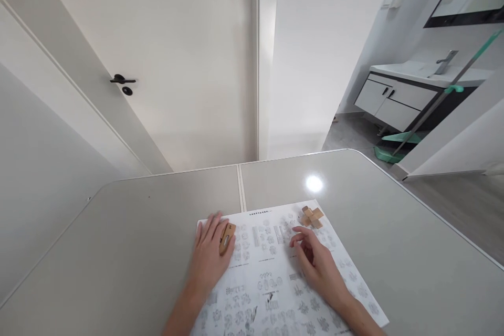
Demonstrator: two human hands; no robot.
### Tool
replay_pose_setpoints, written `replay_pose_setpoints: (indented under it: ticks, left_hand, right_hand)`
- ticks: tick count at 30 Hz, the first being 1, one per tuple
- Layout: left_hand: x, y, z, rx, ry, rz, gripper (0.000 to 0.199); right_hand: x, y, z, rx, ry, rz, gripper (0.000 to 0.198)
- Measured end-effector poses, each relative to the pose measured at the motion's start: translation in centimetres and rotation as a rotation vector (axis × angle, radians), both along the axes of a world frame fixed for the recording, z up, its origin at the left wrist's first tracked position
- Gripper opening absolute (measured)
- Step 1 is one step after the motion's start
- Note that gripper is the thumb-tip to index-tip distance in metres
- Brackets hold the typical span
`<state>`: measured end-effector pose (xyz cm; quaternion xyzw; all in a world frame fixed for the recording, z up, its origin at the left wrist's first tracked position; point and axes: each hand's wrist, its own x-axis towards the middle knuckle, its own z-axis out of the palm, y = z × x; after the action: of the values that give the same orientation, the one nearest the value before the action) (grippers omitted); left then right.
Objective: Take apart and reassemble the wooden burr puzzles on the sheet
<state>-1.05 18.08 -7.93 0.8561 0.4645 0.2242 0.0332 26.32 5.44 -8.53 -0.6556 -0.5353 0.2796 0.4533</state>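
Note:
My left hand [212,252] lies palm down at the left side of a printed sheet [271,268], fingers stretched. A small flat wooden piece [227,239] with a slot and dark marks sits between its thumb and index finger. My right hand [315,262] rests on the sheet's right half, its fingers loosely bent and apart, and I see nothing in them. Beyond its fingertips, near the sheet's far right corner, lies a cross of interlocked wooden pieces [312,217]. Rows of small grey drawings and lines of print cover the sheet, partly under both hands.
The sheet lies on a pale grey table [129,252] with rounded far corners and a seam. Behind it stand a white door [189,63] with a black handle [123,80] and a wall. At right are a washbasin cabinet [397,97] and a green dustpan [388,155].

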Motion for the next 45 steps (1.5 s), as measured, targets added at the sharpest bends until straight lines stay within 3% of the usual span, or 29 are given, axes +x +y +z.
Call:
replay_pose_setpoints:
  ticks: [6,15,26,34,41,45]
  left_hand:
    - [-1.2,0.5,-0.7,0.017,-0.016,0.126,0.051]
    - [-0.8,0.0,-0.3,0.030,0.050,0.098,0.069]
    - [-0.3,-0.6,-0.3,0.023,0.204,0.055,0.071]
    - [0.5,-1.6,-0.2,0.055,0.192,0.052,0.082]
    - [0.6,-1.5,-0.8,0.042,0.164,0.031,0.077]
    - [-0.1,-0.6,-0.3,0.020,0.166,-0.071,0.072]
  right_hand:
    - [0.2,0.2,-0.1,0.030,0.164,-0.107,0.045]
    - [0.5,0.6,0.6,-0.004,0.435,-0.190,0.064]
    - [0.6,0.5,0.5,-0.040,0.428,-0.183,0.051]
    - [0.7,0.4,-0.2,-0.062,0.426,-0.152,0.039]
    - [0.2,0.2,1.6,-0.086,0.552,-0.057,0.038]
    - [0.1,0.2,2.1,-0.086,0.620,0.026,0.039]
